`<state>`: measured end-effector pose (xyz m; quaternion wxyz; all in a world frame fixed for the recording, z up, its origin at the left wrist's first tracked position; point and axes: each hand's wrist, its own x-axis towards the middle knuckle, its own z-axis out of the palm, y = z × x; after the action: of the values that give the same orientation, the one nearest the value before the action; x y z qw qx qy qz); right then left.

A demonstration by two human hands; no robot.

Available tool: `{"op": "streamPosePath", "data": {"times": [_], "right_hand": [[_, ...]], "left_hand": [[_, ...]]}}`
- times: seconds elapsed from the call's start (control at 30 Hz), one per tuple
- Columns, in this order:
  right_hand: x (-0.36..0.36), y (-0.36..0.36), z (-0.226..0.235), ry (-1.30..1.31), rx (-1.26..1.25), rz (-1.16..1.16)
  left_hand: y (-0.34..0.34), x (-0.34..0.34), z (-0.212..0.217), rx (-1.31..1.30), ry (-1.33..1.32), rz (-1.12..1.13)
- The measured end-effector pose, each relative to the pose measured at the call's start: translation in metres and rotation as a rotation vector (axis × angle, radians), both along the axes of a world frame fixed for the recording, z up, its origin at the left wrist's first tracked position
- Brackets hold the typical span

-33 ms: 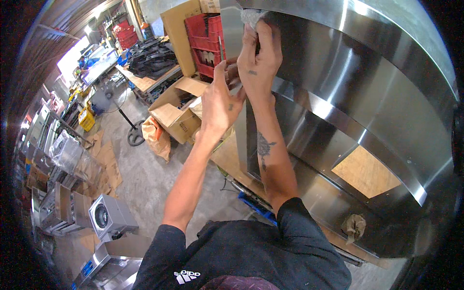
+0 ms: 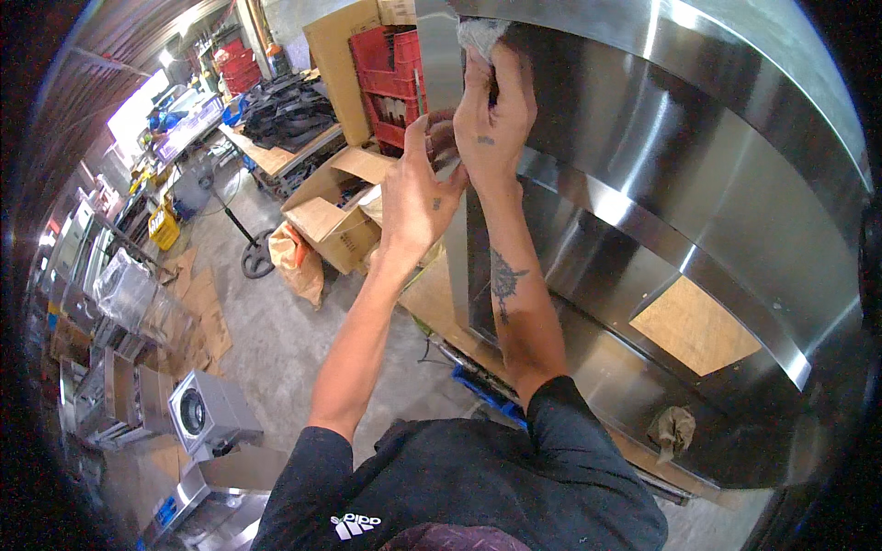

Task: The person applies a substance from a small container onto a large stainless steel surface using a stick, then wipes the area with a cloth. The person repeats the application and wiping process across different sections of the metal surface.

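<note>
Currently, a worker's right hand (image 2: pixel 496 119) closes its fingers on a pale wad (image 2: pixel 481 35), which meets a corner of the steel unit (image 2: pixel 634 110) just beyond the fingertips. Beside that wrist, the left hand (image 2: pixel 421 197) curls its fingers near the unit's side edge; whether they grip anything cannot be told. Work appears under way at this one corner, and the frame does not settle how much of the steel has been gone over or how much is left. To the right of the grip, curved panels sweep away with bright highlights, their edges crowding that side; nearer the worker, a square opening (image 2: pixel 695 326) breaks the metal, and a crumpled brown scrap (image 2: pixel 672 432) lies lower down. Left of the grip, just past the side edge, stand red crates (image 2: pixel 386 73), with an open carton (image 2: pixel 335 216) and an orange sack (image 2: pixel 296 264) below them. Farther left, concrete floor (image 2: pixel 276 321) runs alongside the left forearm, seemingly giving the elbows more room there than on the steel side.
</note>
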<state>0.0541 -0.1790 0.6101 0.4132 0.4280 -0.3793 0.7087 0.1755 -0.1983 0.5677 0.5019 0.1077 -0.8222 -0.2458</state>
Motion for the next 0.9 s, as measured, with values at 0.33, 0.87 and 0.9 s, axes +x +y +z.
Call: {"op": "streamPosePath", "data": {"times": [0.33,0.87,0.9], "right_hand": [[0.018,0.040,-0.031,-0.135,0.088,-0.174],[0.010,0.067,0.031,0.527,0.459,-1.218],[0.010,0.066,0.030,0.510,0.485,-1.266]], "left_hand": [[-0.012,-0.006,-0.014,-0.020,0.084,-0.047],[-0.028,-0.027,-0.030,0.050,0.109,-0.221],[-0.029,-0.025,-0.029,0.068,0.095,-0.261]]}}
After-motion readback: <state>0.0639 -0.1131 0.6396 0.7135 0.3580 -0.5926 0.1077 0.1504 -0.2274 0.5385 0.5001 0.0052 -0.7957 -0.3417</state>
